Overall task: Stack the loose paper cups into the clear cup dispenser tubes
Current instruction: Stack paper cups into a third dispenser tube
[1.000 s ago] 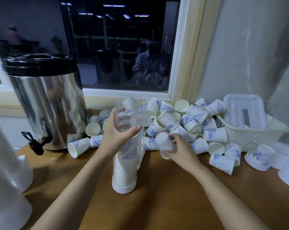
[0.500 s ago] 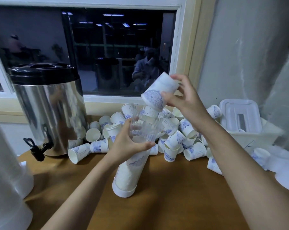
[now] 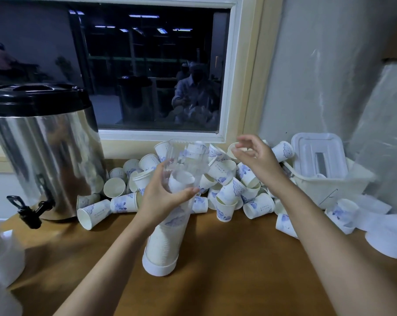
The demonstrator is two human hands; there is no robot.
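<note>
The tilted tube (image 3: 167, 245), gripped by the curled fingers (image 3: 188, 191) of the left hand (image 3: 161, 199), is filled to about those fingers, while the right hand (image 3: 257, 156) is held slack and empty beside its mouth, many loose cups (image 3: 229, 192) beyond being left unstacked on the table (image 3: 215, 281).

I count two hands, the left hand (image 3: 163, 201) and the right hand (image 3: 256, 156). One clear tube (image 3: 181, 156), and in it one packed stack (image 3: 164, 242), too tight for me to number, with one cup (image 3: 181, 181) sitting loose above that. I cannot count the loose cups (image 3: 93, 214) in the heap exactly: two dozen at least, some hidden under others. One urn (image 3: 44, 151) with one tap (image 3: 27, 212). One basket (image 3: 334, 188), one lid (image 3: 318, 153). One window (image 3: 147, 65). One table (image 3: 215, 281). One white cap (image 3: 386, 245) at far right.
</note>
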